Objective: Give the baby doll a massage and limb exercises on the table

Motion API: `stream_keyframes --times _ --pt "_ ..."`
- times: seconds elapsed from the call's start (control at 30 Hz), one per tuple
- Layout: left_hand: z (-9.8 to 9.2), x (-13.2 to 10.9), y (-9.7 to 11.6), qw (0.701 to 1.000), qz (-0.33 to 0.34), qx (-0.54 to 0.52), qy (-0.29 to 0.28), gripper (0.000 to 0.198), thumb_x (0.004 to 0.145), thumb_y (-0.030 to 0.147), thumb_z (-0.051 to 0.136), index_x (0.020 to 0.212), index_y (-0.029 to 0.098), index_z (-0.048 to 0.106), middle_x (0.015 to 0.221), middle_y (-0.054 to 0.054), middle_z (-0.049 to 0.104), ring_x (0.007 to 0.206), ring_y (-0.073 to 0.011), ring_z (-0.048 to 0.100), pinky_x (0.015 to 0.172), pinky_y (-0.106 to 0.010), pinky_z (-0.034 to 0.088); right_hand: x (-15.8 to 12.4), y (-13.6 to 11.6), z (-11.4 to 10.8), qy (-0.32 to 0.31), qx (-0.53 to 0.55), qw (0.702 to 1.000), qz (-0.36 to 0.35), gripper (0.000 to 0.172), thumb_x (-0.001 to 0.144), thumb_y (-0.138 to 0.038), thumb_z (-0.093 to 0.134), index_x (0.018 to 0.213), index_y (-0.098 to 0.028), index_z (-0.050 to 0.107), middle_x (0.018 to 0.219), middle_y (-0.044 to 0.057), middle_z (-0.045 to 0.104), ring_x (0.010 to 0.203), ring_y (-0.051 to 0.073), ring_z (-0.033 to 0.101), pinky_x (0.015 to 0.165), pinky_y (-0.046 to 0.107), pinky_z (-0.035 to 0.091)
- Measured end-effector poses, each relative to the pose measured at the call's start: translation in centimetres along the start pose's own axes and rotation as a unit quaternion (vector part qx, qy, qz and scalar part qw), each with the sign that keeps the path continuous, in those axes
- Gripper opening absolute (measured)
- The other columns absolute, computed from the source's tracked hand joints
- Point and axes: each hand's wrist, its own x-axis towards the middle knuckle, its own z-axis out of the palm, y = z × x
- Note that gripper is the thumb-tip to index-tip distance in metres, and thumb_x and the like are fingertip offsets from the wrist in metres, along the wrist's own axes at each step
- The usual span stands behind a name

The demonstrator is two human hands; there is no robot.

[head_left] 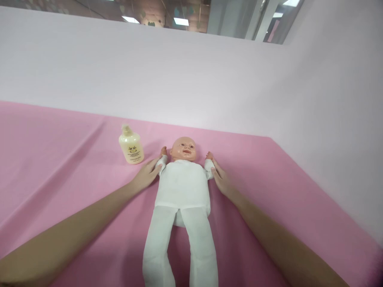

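A cream lotion bottle (131,148) stands upright on the pink cloth (60,159), near the left hand (146,175). That hand lies flat, fingers loosely together, touching the doll's sleeve — gripping nothing. The baby doll (182,187) lies face-up between both hands, head toward the wall (179,79). The right hand (220,180) rests open against the other sleeve, fingers together. With no real grip, the limp doll could likely slide or twist on the cloth — and a stray left elbow might tip the bottle.

Staged booth: pink sheet (269,187); white partitions (179,71)
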Motion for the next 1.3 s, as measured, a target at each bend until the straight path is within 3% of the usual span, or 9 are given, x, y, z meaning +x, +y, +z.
stream_keyframes --times 0.13,0.27,0.37,0.5,0.6,0.73,0.93,1.13,1.3 --pt "0.1 -0.1 -0.1 0.999 -0.003 -0.044 0.016 0.066 0.095 0.055 0.041 0.148 0.017 0.041 0.147 -0.013 0.051 0.133 -0.0313 0.05 0.11 -0.046 0.041 -0.3 -0.5 -0.1 -0.007 0.014 1.0 -0.012 0.071 0.098 -0.059 0.039 0.158 -0.03 0.017 0.163 0.004 0.025 0.151 0.025 0.024 0.123 0.053 0.023" --pt "0.1 -0.6 0.5 0.992 0.001 -0.122 0.035 0.073 0.093 0.042 0.049 0.157 0.022 0.019 0.151 -0.015 0.044 0.128 -0.0272 0.054 0.105 -0.045 0.046 -1.0 -1.1 -0.3 0.002 -0.002 0.996 -0.087 0.071 0.099 -0.051 0.043 0.159 -0.034 0.011 0.166 0.001 0.017 0.153 0.024 0.019 0.124 0.051 0.023" --pt "0.0 -1.3 1.0 0.99 0.047 -0.122 0.056 0.078 0.09 0.034 0.055 0.156 0.023 0.014 0.148 -0.016 0.045 0.128 -0.0272 0.053 0.107 -0.046 0.045 -1.9 -1.8 -0.3 0.019 -0.045 0.983 -0.178 0.071 0.098 -0.04 0.047 0.159 -0.032 0.011 0.162 0.006 0.03 0.149 0.025 0.03 0.122 0.05 0.03" --pt "-0.2 -2.0 1.5 0.981 0.164 -0.077 0.064 0.059 0.085 0.024 0.059 0.14 0.02 0.039 0.136 -0.016 0.054 0.127 -0.029 0.054 0.107 -0.048 0.044 -2.7 -2.8 -0.3 0.018 -0.083 0.943 -0.32 0.064 0.092 -0.019 0.05 0.152 -0.028 0.03 0.134 0.012 0.059 0.128 0.026 0.055 0.109 0.049 0.047" --pt "-0.2 -2.3 1.9 0.962 0.264 -0.054 0.052 0.035 0.081 0.017 0.062 0.113 0.022 0.049 0.117 -0.012 0.063 0.113 -0.0262 0.062 0.095 -0.044 0.051 -2.8 -3.4 -0.1 0.022 -0.076 0.915 -0.396 0.047 0.083 -0.012 0.054 0.128 -0.027 0.052 0.116 0.01 0.064 0.11 0.025 0.063 0.096 0.047 0.054" --pt "-0.2 -2.4 2.4 0.944 0.324 -0.017 0.053 0.028 0.078 0.016 0.066 0.093 0.024 0.044 0.102 -0.008 0.064 0.103 -0.0237 0.064 0.086 -0.039 0.053 -2.7 -3.8 0.0 0.032 -0.081 0.904 -0.419 0.035 0.081 -0.009 0.056 0.111 -0.027 0.054 0.104 0.008 0.064 0.097 0.022 0.064 0.087 0.044 0.057" --pt "-0.1 -2.4 2.1 0.95 0.305 -0.016 0.06 0.031 0.081 0.015 0.062 0.106 0.024 0.046 0.111 -0.01 0.063 0.11 -0.0238 0.062 0.087 -0.039 0.053 -2.8 -3.0 0.0 0.036 -0.077 0.928 -0.363 0.041 0.085 -0.013 0.054 0.124 -0.027 0.049 0.114 0.01 0.062 0.109 0.025 0.062 0.093 0.045 0.055" --pt "0.2 -1.6 1.6 0.985 0.114 -0.025 0.128 0.042 0.089 0.027 0.057 0.128 0.021 0.046 0.127 -0.012 0.059 0.121 -0.0257 0.057 0.105 -0.046 0.046 -2.1 -0.5 0.6 0.125 -0.011 0.973 -0.195 0.053 0.096 -0.037 0.053 0.143 -0.025 0.032 0.141 0.015 0.045 0.127 0.026 0.055 0.107 0.048 0.049" --pt "0.3 -0.7 0.3 0.986 0.009 -0.07 0.153 0.043 0.089 0.04 0.058 0.126 0.022 0.046 0.137 -0.012 0.053 0.13 -0.0261 0.051 0.111 -0.046 0.041 -1.1 -0.3 0.3 0.072 0.066 0.991 -0.092 0.052 0.098 -0.052 0.046 0.143 -0.029 0.037 0.144 0.012 0.048 0.13 0.026 0.053 0.109 0.05 0.047"
